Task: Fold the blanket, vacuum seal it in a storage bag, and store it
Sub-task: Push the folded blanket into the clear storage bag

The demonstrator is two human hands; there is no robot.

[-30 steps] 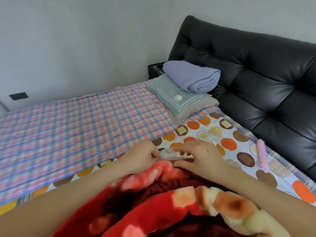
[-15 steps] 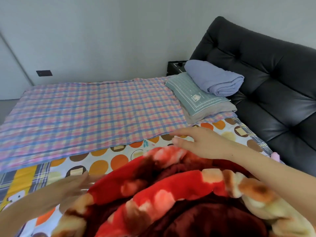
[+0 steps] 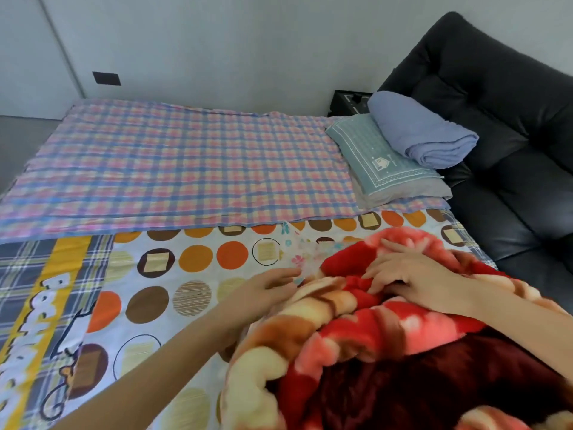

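around: 1 pillow (image 3: 381,164), 1 folded cloth (image 3: 418,131), upper right.
blanket (image 3: 372,336): 1.
left hand (image 3: 263,290): fingers (image 3: 286,273) straight, touching bag (image 3: 305,256).
right hand (image 3: 415,274): flat on blanket.

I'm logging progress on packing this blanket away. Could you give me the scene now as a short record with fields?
blanket: red and cream fleece, bunched at near right
storage bag: clear, flower-printed, edge showing at the blanket's far left
left hand: at the bag's edge; pinching or only touching, unclear
right hand: fingers spread, pressing on the blanket
sheet: dotted, with a checked cloth over the far half
pillow: by the headboard, lilac folded cloth on top
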